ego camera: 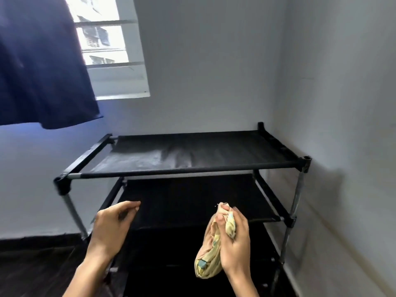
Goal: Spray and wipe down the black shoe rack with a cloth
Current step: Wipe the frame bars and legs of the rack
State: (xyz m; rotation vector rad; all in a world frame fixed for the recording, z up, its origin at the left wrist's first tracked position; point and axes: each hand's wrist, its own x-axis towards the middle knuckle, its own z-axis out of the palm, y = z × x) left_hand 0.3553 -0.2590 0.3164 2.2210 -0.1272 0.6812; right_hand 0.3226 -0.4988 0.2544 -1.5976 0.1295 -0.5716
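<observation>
1. Nearest: the cloth (211,243), yellowish and bunched, is gripped in the right hand (234,241); fingers and thumb are curled tight round it, approx. all of it is balled up.
2. The left hand (111,226) is held beside it w/ fingers loosely bent; nothing is held. No spray bottle is seen.
3. Behind the hands the black shoe rack (184,169) is placed in the corner, near the right wall (342,82).
4. Top shelf (192,153) is seen w/ grey dusty marks.
5. Risk, as judged: w/o spray, dust may only be smeared; hard pressing could sag the fabric or shake the rack.
6. Farthest: window (105,46) and dark curtain (40,67).
</observation>
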